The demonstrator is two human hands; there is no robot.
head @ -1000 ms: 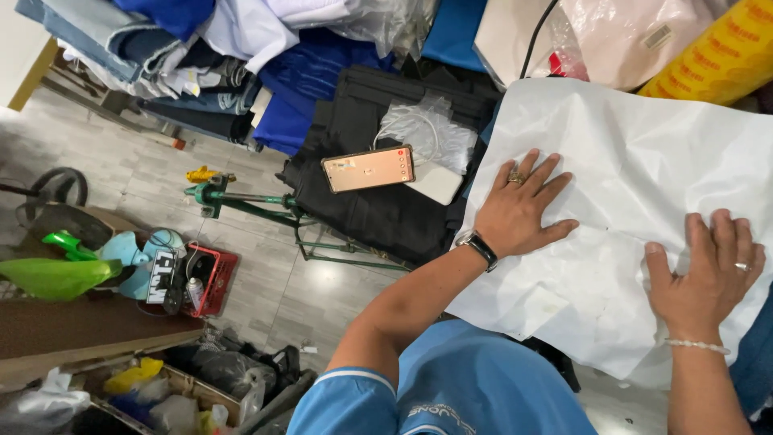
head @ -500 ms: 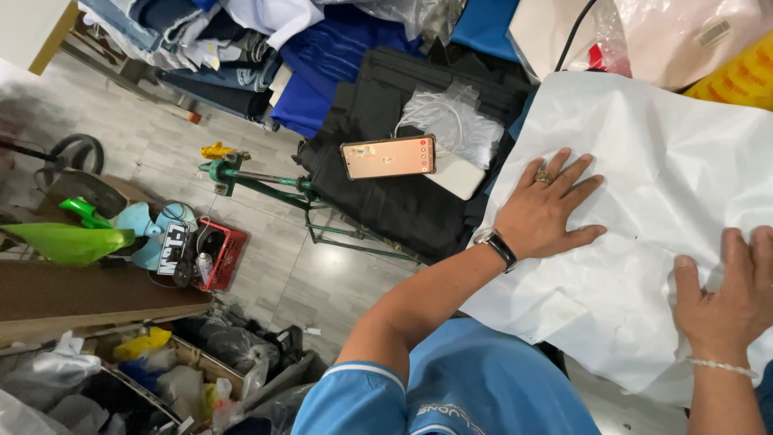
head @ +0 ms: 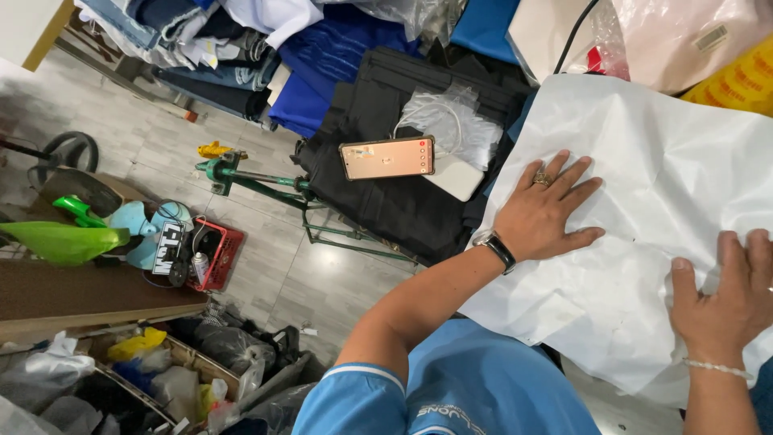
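A large crinkled white sheet (head: 660, 161) lies spread over the work surface. My left hand (head: 543, 213) rests flat on its left part, fingers spread, a ring on one finger and a watch at the wrist. My right hand (head: 725, 294) presses flat on the sheet near the right edge of view, a beaded bracelet on its wrist. Neither hand holds anything. To the left of my left hand a phone (head: 388, 157) with a lit screen lies on a stack of black cloth (head: 386, 205).
A clear bag with a white cable (head: 451, 121) sits behind the phone. Blue and denim garments (head: 241, 48) are piled at the top. A green metal frame (head: 266, 181) and a red crate (head: 213, 254) stand on the tiled floor, with clutter boxes (head: 145, 379) lower left.
The view shifted so the sheet and hands sit further right. My left hand stays flat on the sheet; my right hand slid toward the frame's right edge.
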